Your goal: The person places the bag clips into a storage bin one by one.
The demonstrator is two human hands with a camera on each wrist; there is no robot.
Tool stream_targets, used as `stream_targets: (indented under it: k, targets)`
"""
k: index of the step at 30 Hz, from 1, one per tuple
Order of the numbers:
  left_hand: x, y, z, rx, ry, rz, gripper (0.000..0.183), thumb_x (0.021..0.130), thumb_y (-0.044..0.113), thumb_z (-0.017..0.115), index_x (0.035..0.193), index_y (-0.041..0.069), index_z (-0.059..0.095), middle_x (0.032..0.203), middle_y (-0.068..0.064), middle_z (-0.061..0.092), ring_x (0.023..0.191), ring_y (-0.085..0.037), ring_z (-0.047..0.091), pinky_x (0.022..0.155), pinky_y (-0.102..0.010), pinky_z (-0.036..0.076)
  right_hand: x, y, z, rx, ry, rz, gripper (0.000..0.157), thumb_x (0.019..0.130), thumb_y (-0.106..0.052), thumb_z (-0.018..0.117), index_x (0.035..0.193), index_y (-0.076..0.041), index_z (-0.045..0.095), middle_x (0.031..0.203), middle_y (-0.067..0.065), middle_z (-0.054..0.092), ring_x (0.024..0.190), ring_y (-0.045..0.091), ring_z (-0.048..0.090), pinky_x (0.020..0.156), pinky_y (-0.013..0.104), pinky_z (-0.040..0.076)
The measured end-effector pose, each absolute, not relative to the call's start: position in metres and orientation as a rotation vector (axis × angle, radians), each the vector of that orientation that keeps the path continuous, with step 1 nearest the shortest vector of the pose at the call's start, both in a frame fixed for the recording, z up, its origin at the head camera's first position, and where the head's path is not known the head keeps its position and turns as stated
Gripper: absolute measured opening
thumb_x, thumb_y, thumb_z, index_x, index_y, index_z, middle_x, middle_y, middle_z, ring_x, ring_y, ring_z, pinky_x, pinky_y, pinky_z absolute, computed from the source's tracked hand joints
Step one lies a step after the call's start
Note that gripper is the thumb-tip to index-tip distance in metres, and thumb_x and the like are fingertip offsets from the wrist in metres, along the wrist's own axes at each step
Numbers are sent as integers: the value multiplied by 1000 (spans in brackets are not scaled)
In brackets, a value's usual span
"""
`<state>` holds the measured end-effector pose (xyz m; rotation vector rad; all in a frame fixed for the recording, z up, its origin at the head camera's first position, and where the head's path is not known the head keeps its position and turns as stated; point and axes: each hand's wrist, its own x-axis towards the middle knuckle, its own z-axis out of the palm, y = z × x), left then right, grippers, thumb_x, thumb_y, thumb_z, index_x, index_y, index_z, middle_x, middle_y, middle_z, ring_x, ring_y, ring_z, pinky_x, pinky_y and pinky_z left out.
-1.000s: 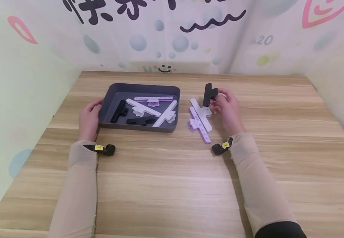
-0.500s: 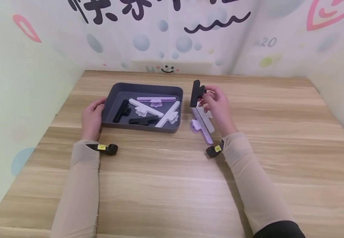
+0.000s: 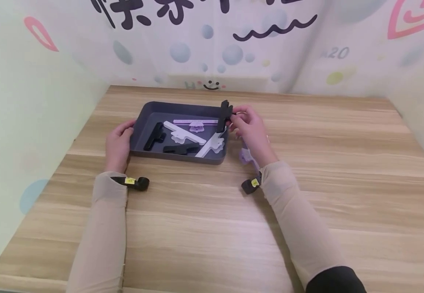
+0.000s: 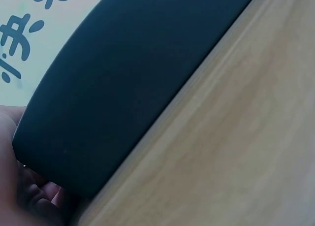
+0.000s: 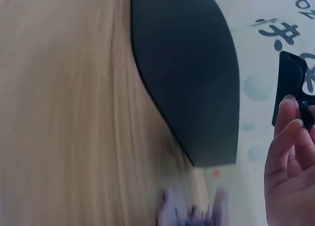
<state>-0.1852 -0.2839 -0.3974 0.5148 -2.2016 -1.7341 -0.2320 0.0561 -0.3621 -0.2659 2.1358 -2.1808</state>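
Note:
My left hand (image 3: 118, 144) holds the left end of a dark grey tray (image 3: 171, 156); the left wrist view shows the hand (image 4: 12, 181) at a corner of the tray wall (image 4: 128, 83). My right hand (image 3: 250, 132) pinches a black bag clip (image 3: 224, 117) by its handle, above the tray's right end. In the right wrist view this clip (image 5: 289, 85) is up between thumb and fingers, clear of the wall. Inside lie two black clips (image 3: 154, 136) (image 3: 181, 149), two white clips (image 3: 186, 133) (image 3: 212, 144) and a purple ruler-marked clip (image 3: 193, 122).
On the wooden table (image 3: 190, 219), right of the tray, a purple clip (image 3: 248, 156) lies partly under my right hand. A patterned white wall sheet (image 3: 234, 53) stands behind the table's far edge.
My right hand has moved left with the black clip, from above the clips on the table to over the tray's right rim. My left hand stays at the tray.

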Motion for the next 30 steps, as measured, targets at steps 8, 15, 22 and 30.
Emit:
stream_targets:
  k: [8, 15, 22, 30]
  targets:
    - [-184, -282, -399, 515, -2231, -1705, 30, 93, 25, 46, 119, 19, 60, 123, 3, 54, 111, -9, 43, 94, -27, 31, -228, 32, -368, -368, 2162, -2065, 16, 88, -15, 54, 103, -10, 52, 90, 15, 62, 78, 24, 58, 63, 35, 46]
    - [-186, -283, -398, 524, -2208, -1723, 29, 92, 25, 47, 117, 20, 61, 122, 3, 54, 110, -9, 43, 93, -27, 30, -230, 27, -374, -485, 2197, -1980, 21, 85, -27, 60, 100, -12, 55, 87, 10, 64, 79, 26, 59, 63, 32, 47]
    - [-187, -283, -397, 523, -2196, -1741, 29, 92, 24, 47, 117, 19, 61, 122, 3, 54, 109, -9, 43, 92, -26, 31, -230, 29, -372, -550, 2300, -1760, 22, 84, -32, 61, 96, -14, 56, 85, 5, 64, 79, 23, 59, 71, 42, 47]
    - [-186, -282, -396, 537, -2186, -1762, 28, 92, 24, 47, 116, 20, 61, 122, 3, 54, 109, -10, 43, 92, -26, 30, -228, 27, -372, -581, 2447, -1608, 20, 82, -35, 63, 91, -20, 56, 81, -2, 65, 74, 17, 60, 66, 32, 49]
